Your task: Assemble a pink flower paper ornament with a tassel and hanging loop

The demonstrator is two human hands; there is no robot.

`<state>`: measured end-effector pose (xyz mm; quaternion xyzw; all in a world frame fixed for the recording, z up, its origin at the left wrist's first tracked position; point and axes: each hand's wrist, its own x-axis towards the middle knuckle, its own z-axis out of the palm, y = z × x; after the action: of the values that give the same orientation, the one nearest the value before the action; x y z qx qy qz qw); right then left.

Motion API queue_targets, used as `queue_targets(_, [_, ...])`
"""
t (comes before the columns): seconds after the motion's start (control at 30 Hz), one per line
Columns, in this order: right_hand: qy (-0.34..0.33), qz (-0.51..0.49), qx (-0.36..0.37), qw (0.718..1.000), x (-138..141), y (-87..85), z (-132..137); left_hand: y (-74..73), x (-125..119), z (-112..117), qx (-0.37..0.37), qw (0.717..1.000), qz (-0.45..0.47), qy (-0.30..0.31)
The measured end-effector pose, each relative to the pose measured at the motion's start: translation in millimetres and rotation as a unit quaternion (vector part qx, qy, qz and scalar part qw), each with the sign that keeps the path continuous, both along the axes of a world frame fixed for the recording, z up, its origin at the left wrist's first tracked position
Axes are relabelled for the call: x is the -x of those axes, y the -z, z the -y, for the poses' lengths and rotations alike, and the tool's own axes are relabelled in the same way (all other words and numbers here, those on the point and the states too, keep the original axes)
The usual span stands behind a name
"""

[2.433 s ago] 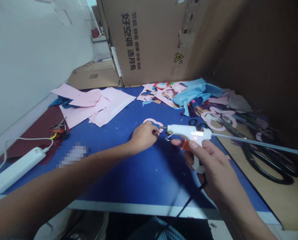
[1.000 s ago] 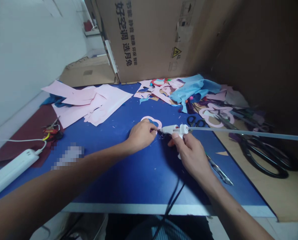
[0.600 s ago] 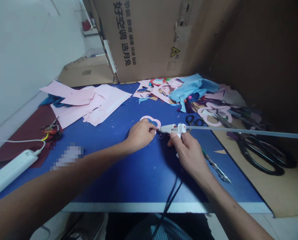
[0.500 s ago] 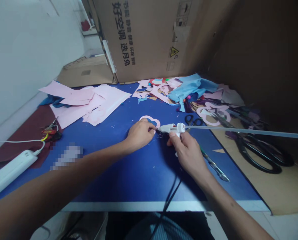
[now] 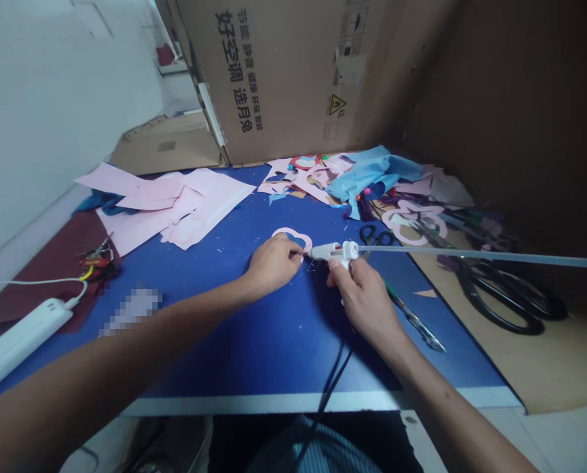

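My right hand (image 5: 362, 299) is wrapped round a white hot glue gun (image 5: 333, 250), its nozzle pointing left at my left hand's fingertips. A long clear glue stick (image 5: 480, 254) juts out of the gun's back to the right. My left hand (image 5: 272, 263) is closed in a pinch on a small piece I cannot make out, resting on the edge of a pink flower-shaped paper ring (image 5: 293, 235) that lies on the blue sheet (image 5: 254, 328). The gun's black cord (image 5: 330, 381) runs toward me off the table edge.
Pink paper sheets (image 5: 175, 207) lie at the back left, pink and blue scraps (image 5: 352, 177) at the back. Large black scissors (image 5: 507, 295) and small scissors (image 5: 375, 235) lie right. A white power strip (image 5: 20, 335) and keys (image 5: 98, 259) sit left. A cardboard box (image 5: 283, 72) stands behind.
My right hand has turned the glue gun and brought it left, close to my left fingers. Both hands have since stayed nearly still at the pink ring.
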<state>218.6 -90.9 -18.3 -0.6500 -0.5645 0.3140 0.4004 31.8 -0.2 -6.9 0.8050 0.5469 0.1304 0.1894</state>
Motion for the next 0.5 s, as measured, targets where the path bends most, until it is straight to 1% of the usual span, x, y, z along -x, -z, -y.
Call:
queue_targets(0.3, [-0.003, -0.005, 0.003, 1.000, 0.4, -1.7, -0.2, -0.6, 0.0, -0.1, 0.002, 1.000, -0.005, 0.004])
queue_targets(0.5, [0.002, -0.008, 0.003, 1.000, 0.7, -1.9, 0.5, 2.8, 0.9, -1.5, -0.006, 1.000, -0.001, 0.006])
